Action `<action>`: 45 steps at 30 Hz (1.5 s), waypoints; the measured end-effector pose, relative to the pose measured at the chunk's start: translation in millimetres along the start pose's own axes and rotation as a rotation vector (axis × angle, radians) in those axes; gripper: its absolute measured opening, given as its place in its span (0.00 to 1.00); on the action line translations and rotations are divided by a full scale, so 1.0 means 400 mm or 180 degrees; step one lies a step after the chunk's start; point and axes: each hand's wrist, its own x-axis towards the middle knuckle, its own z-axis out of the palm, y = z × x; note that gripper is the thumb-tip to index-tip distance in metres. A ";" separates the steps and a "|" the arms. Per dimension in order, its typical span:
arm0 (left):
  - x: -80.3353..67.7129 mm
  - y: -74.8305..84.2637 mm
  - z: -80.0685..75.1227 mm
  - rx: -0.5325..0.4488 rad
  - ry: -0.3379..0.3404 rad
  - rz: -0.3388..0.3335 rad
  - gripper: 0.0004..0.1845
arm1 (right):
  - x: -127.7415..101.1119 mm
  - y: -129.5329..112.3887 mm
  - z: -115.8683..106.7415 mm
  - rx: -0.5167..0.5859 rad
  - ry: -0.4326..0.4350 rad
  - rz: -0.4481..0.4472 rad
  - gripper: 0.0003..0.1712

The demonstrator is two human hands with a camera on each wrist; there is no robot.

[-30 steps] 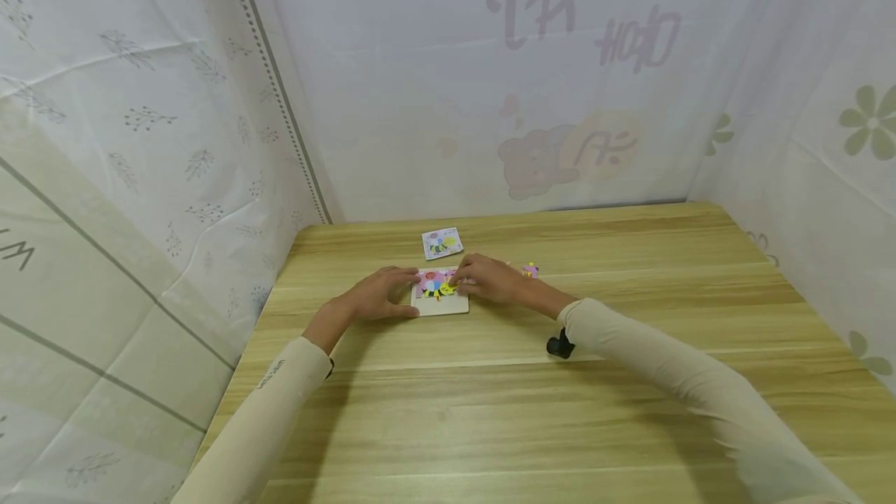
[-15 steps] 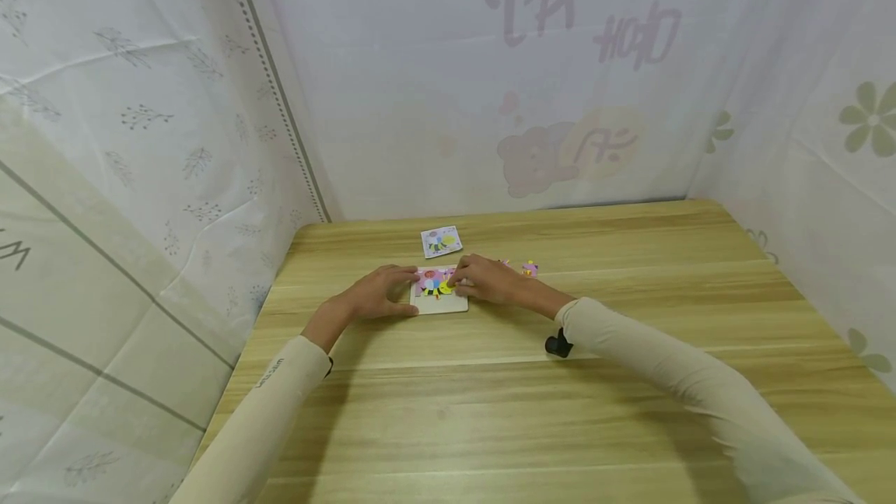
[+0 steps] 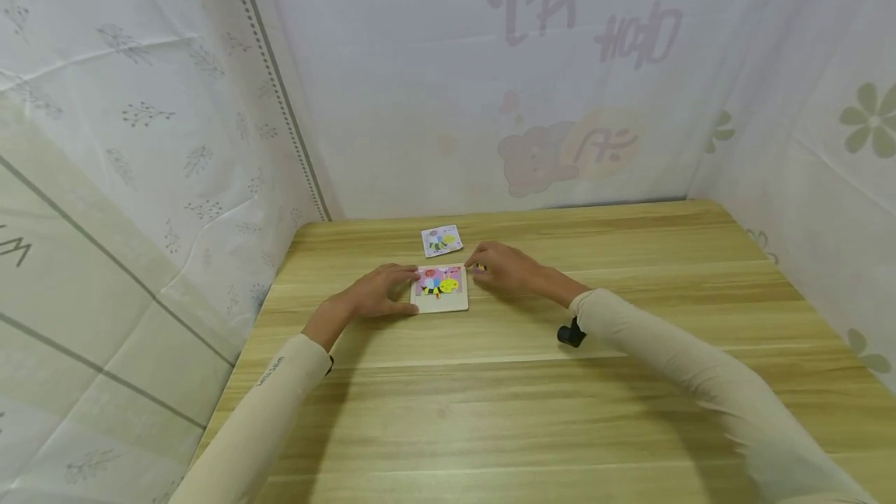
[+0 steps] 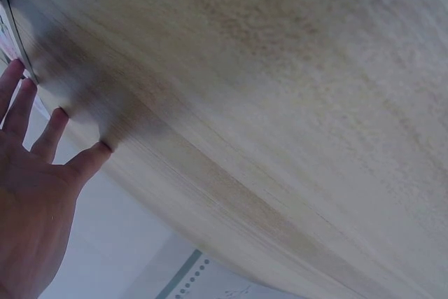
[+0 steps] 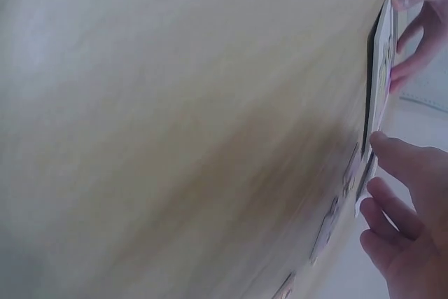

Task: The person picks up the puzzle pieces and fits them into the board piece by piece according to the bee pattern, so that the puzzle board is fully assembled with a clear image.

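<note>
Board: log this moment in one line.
left hand: touching board; right hand: beside board; board: near strip bare; card: beyond board

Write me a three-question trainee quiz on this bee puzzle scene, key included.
1. Which hand touches the left side of the puzzle board?
2. True or false: the bee card lies on the table, beyond the puzzle board.
3. Which strip of the puzzle board shows no picture? A: the far strip. B: the middle strip. C: the strip nearest the person.

Key: 1. The left hand. 2. True. 3. C.
</note>
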 end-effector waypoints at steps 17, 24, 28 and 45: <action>-0.002 -0.005 0.000 -0.0015 -0.0006 0.0002 0.41 | -0.008 0.018 -0.011 -0.0106 -0.0297 0.0079 0.17; -0.001 -0.009 -0.001 -0.0020 0.0006 0.0013 0.41 | -0.002 0.005 -0.013 -0.0090 -0.0166 0.0030 0.18; 0.001 -0.013 0.003 -0.0010 0.0001 0.0031 0.41 | 0.005 -0.010 -0.004 0.0030 -0.0157 0.0065 0.17; 0.002 -0.021 0.007 -0.0007 -0.0005 0.0010 0.41 | 0.063 -0.079 0.054 0.0122 -0.0164 -0.0185 0.11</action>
